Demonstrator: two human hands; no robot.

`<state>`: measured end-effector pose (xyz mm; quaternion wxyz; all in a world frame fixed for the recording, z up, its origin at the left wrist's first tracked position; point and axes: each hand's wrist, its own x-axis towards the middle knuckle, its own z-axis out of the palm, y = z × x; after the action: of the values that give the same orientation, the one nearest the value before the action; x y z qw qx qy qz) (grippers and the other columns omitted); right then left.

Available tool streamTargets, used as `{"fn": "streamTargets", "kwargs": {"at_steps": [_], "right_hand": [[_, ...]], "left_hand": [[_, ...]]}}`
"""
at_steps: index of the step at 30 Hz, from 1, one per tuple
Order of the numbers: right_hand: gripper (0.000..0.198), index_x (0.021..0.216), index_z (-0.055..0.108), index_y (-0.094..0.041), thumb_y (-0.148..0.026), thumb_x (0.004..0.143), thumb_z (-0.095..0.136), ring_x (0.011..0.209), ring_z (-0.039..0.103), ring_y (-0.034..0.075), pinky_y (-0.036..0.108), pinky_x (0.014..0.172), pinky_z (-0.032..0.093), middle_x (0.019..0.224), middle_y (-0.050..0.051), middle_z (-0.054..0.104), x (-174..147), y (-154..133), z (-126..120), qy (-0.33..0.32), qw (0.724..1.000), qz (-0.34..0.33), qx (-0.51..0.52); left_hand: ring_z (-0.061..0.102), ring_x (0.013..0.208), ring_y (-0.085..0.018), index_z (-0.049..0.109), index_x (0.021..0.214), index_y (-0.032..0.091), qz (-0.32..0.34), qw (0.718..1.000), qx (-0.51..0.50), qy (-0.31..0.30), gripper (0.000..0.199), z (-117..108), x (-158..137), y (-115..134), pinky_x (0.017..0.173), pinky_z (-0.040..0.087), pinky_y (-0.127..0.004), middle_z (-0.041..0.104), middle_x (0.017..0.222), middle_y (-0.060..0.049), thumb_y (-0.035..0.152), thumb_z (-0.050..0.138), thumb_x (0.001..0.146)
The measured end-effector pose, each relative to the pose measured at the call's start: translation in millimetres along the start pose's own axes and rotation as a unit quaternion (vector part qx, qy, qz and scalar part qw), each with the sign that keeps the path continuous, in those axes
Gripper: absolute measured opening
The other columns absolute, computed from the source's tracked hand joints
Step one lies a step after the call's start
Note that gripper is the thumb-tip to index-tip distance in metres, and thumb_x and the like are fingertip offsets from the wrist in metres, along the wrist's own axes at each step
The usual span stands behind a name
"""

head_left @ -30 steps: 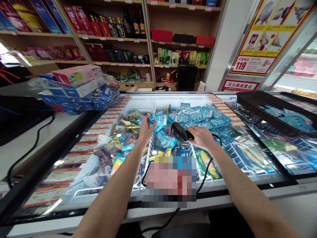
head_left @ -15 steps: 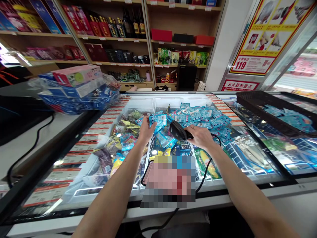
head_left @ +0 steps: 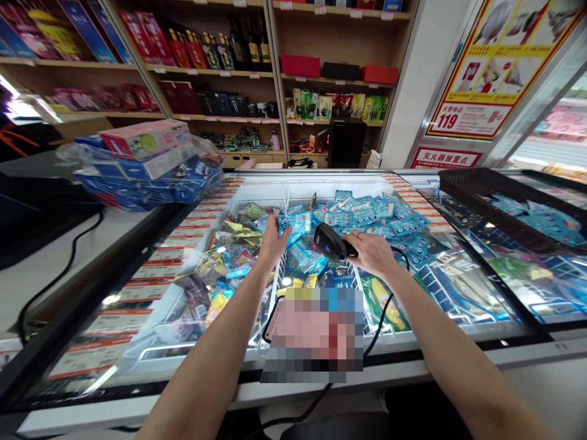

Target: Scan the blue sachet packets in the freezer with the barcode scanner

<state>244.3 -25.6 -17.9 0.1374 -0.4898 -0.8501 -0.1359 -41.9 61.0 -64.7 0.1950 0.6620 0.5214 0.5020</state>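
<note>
My left hand (head_left: 276, 239) is closed on a light blue ice cream packet (head_left: 299, 223), gripping its left end above the freezer's glass top. A white label panel faces up on the packet. In my right hand (head_left: 372, 249) is a black barcode scanner (head_left: 329, 242), fingers wrapped round its handle, its head pointing left toward the packet. The scanner's black cable (head_left: 384, 308) runs down past my right forearm. Behind both hands lies a spread of similar blue packets (head_left: 367, 212). A phone (head_left: 274, 319) lies nearer to me, mostly covered by a blurred patch.
A chest freezer with colourful packs (head_left: 211, 269) under glass lies beneath my hands. Plastic-wrapped boxes (head_left: 149, 168) stand at the left. A dark basket (head_left: 509, 205) with blue packets sits at the right. Stocked shelves (head_left: 220, 68) stand behind.
Almost nothing has changed. My left hand and the packet have shifted very slightly right in the view; the scanner stays in my right hand.
</note>
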Motion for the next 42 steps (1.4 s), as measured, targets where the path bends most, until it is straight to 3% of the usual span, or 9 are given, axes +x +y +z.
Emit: {"fn": "streamTargets", "kwargs": {"at_steps": [6, 12, 15, 18, 21, 26, 31, 36, 42], "right_hand": [[0.030, 0.114, 0.057, -0.025, -0.038, 0.087, 0.055, 0.084, 0.061, 0.017, 0.027, 0.061, 0.033, 0.100, 0.004, 0.066, 0.3, -0.9, -1.3, 0.005, 1.000, -0.003, -0.007], [0.043, 0.129, 0.050, -0.026, -0.040, 0.088, 0.053, 0.085, 0.061, 0.019, 0.028, 0.065, 0.035, 0.105, 0.006, 0.065, 0.8, 4.9, 2.7, 0.003, 1.000, 0.006, -0.025], [0.047, 0.133, 0.047, -0.026, -0.042, 0.089, 0.052, 0.087, 0.061, 0.020, 0.029, 0.067, 0.036, 0.107, 0.006, 0.065, 0.7, 9.6, 4.6, 0.006, 0.999, 0.016, -0.030], [0.043, 0.130, 0.050, -0.027, -0.041, 0.090, 0.052, 0.086, 0.061, 0.020, 0.029, 0.067, 0.036, 0.106, 0.007, 0.065, 1.1, 13.8, 4.4, 0.001, 0.999, 0.022, -0.036], [0.042, 0.129, 0.051, -0.026, -0.040, 0.090, 0.053, 0.086, 0.060, 0.020, 0.029, 0.066, 0.035, 0.105, 0.007, 0.064, 2.7, 16.5, 3.5, 0.001, 0.999, 0.020, -0.045], [0.043, 0.131, 0.050, -0.025, -0.039, 0.090, 0.053, 0.085, 0.060, 0.020, 0.030, 0.067, 0.034, 0.107, 0.008, 0.064, 5.8, 18.3, 4.5, 0.013, 0.999, -0.005, -0.049], [0.045, 0.132, 0.049, -0.024, -0.036, 0.090, 0.055, 0.090, 0.059, 0.021, 0.030, 0.073, 0.036, 0.109, 0.009, 0.063, 6.0, 20.5, 6.6, 0.011, 0.998, -0.045, -0.038], [0.045, 0.131, 0.050, -0.022, -0.036, 0.090, 0.055, 0.093, 0.059, 0.021, 0.030, 0.076, 0.037, 0.110, 0.009, 0.063, 5.5, 21.9, 7.0, 0.020, 0.998, -0.059, -0.025], [0.043, 0.131, 0.051, -0.022, -0.036, 0.090, 0.054, 0.094, 0.059, 0.021, 0.031, 0.077, 0.037, 0.110, 0.009, 0.063, 5.6, 22.3, 7.4, 0.017, 0.998, -0.060, -0.025]], "left_hand": [[0.057, 0.079, -0.016, 0.046, 0.109, 0.020, 0.006, 1.000, 0.028, 0.011, 0.034, -1.7, -3.1, 8.3, 0.071, 0.043, -0.030, 0.059, 0.092, -0.003, 0.038, 0.057, 0.082], [0.061, 0.087, -0.025, 0.045, 0.122, 0.019, -0.014, 0.987, 0.085, 0.134, 0.044, -8.4, -4.2, 13.0, 0.086, 0.046, -0.041, 0.063, 0.099, -0.009, 0.034, 0.055, 0.082], [0.058, 0.105, -0.032, 0.041, 0.130, 0.014, -0.042, 0.973, 0.136, 0.184, 0.056, -11.8, -3.3, 11.1, 0.098, 0.040, -0.050, 0.061, 0.110, -0.016, 0.029, 0.057, 0.078], [0.038, 0.131, -0.039, 0.035, 0.138, 0.009, -0.024, 0.962, 0.185, 0.201, 0.072, -11.6, -5.0, 14.4, 0.109, 0.027, -0.057, 0.043, 0.137, -0.026, 0.023, 0.060, 0.073], [0.025, 0.140, -0.036, 0.038, 0.139, 0.015, 0.043, 0.964, 0.225, 0.136, 0.066, -7.0, -8.8, 21.5, 0.114, 0.011, -0.060, 0.033, 0.148, -0.021, 0.023, 0.058, 0.076], [0.047, 0.129, -0.027, 0.062, 0.114, 0.030, 0.170, 0.952, 0.239, -0.086, 0.030, 3.5, -11.2, 23.9, 0.117, 0.002, -0.058, 0.064, 0.122, -0.006, 0.028, 0.050, 0.086], [0.061, 0.108, -0.025, 0.067, 0.105, 0.031, 0.181, 0.942, 0.269, -0.090, 0.030, 5.9, -10.3, 20.1, 0.117, -0.001, -0.058, 0.068, 0.113, -0.004, 0.024, 0.043, 0.089], [0.057, 0.118, -0.021, 0.060, 0.120, 0.030, 0.216, 0.937, 0.259, -0.093, 0.035, 7.1, -5.4, 25.6, 0.118, 0.007, -0.054, 0.063, 0.126, -0.003, 0.025, 0.040, 0.091], [0.053, 0.123, -0.022, 0.055, 0.127, 0.029, 0.209, 0.947, 0.187, -0.158, 0.037, 26.4, 9.0, 27.7, 0.117, 0.017, -0.051, 0.057, 0.134, -0.004, 0.035, 0.041, 0.093]]}}
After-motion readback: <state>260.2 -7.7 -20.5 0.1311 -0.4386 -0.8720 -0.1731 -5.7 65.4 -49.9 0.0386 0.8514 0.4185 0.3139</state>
